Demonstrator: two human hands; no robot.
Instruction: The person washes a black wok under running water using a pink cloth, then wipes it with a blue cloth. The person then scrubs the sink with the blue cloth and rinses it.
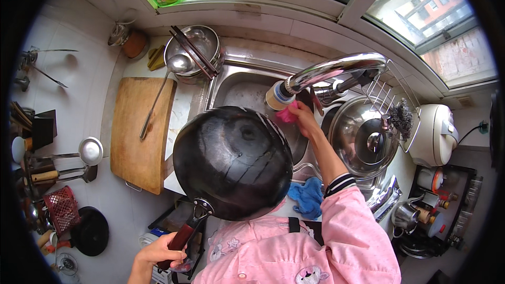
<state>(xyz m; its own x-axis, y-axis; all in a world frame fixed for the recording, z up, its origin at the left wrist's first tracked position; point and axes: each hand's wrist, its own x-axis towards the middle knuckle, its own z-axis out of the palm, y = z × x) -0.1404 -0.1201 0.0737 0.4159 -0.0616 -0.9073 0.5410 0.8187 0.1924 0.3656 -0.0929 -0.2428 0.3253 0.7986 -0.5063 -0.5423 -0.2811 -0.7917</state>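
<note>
My left hand (162, 250) grips the dark red handle of a black wok (232, 165). The wok is turned so that its wet, shiny underside faces up, in front of the sink (236, 85). My right hand (305, 117) is at the basin, closed around a bright pink cloth (287, 113) just below the faucet's filter head (279, 96). Above that hand arches the chrome faucet (335, 67). The wok hides the near part of the basin. A blue cloth (307, 198) lies crumpled on the counter's front edge, right of the wok.
Left of the sink lies a wooden cutting board (140, 134) with a ladle (156, 102) across it. Stacked metal bowls (197, 43) with chopsticks stand behind. To the right are a metal lid (363, 138), a wire rack (394, 94) and a white rice cooker (432, 136).
</note>
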